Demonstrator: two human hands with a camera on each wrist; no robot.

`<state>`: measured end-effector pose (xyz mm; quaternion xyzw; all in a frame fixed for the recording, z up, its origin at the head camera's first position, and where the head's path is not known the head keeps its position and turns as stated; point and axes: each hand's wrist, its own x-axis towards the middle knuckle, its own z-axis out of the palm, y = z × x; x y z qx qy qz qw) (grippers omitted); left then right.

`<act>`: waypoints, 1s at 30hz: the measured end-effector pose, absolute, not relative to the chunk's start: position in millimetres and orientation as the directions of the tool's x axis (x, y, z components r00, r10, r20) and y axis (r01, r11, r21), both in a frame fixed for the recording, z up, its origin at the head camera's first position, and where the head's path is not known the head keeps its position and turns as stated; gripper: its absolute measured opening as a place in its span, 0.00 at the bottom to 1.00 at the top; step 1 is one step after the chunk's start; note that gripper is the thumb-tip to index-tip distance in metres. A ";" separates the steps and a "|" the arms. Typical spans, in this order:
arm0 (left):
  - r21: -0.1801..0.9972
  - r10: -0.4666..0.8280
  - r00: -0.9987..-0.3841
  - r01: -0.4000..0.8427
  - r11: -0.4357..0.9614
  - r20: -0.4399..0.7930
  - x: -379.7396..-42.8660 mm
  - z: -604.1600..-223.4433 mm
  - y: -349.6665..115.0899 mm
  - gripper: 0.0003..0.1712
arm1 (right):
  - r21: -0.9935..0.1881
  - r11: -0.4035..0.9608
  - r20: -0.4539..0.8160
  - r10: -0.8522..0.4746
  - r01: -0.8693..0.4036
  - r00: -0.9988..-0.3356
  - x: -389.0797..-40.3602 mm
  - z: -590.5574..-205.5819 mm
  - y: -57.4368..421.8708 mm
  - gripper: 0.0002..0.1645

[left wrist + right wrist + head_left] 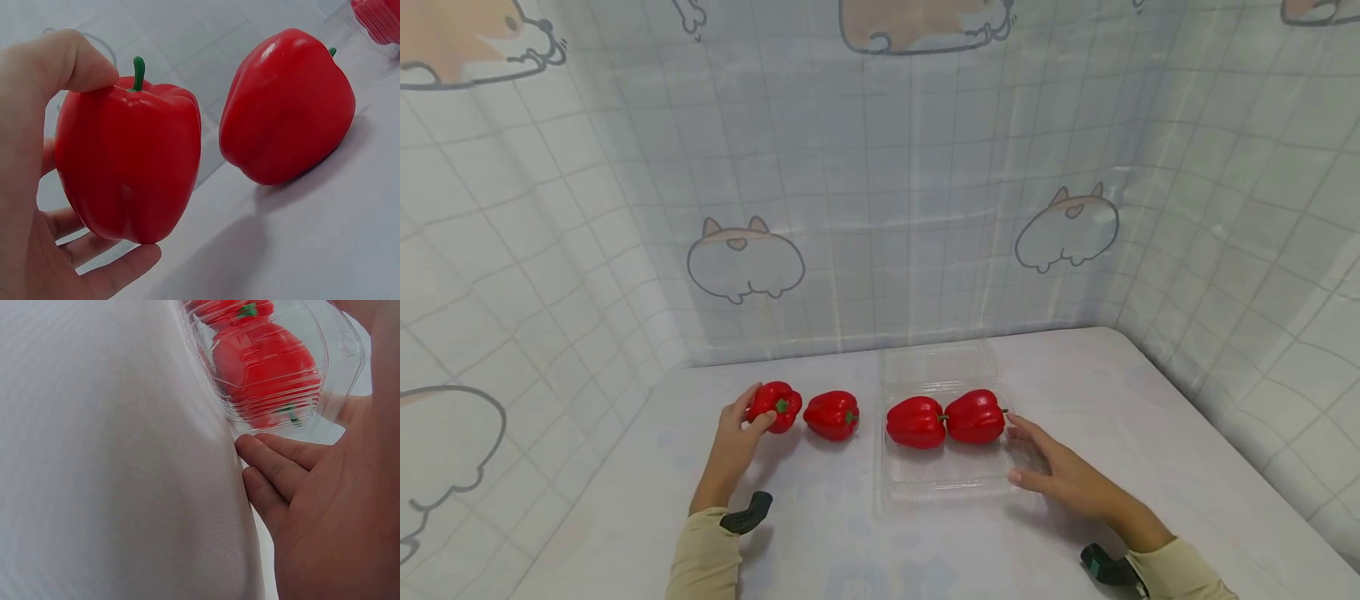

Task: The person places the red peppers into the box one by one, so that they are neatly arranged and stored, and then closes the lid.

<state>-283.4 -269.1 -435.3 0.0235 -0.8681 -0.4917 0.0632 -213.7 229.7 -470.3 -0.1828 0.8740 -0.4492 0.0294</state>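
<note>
A red bell pepper with a green stem is gripped in my left hand, thumb on its stem end and fingertips under its other end in the left wrist view. Just right of it, a second red bell pepper lies on its side on the table. Two more peppers, a left one and a right one, lie in a clear plastic clamshell box whose lid is folded back. My right hand is at the box's right end, fingers extended and holding nothing; whether they touch the wall I cannot tell.
The open transparent lid lies toward the back of the white table. A grid-patterned cloth with cartoon dogs stands behind the table and along both sides.
</note>
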 end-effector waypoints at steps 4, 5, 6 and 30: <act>0.856 -0.098 -0.989 0.041 0.515 0.107 -283.2 -431.4 -266.4 0.42 | -0.795 0.530 0.114 -0.346 -0.295 -0.931 -213.7 -469.2 229.6 0.50; 0.855 -0.096 -0.989 0.048 0.516 0.113 -283.1 -430.4 -265.6 0.43 | -0.794 0.532 0.114 -0.347 -0.295 -0.931 -213.6 -468.8 229.5 0.50; 0.854 -0.095 -0.988 0.053 0.518 0.119 -282.9 -429.4 -264.7 0.44 | -0.794 0.532 0.114 -0.346 -0.295 -0.931 -213.4 -468.2 229.4 0.50; 0.824 -0.022 -0.965 0.211 0.526 0.261 -282.1 -416.1 -230.6 0.51 | -0.795 0.528 0.109 -0.360 -0.298 -0.927 -211.5 -467.0 228.2 0.49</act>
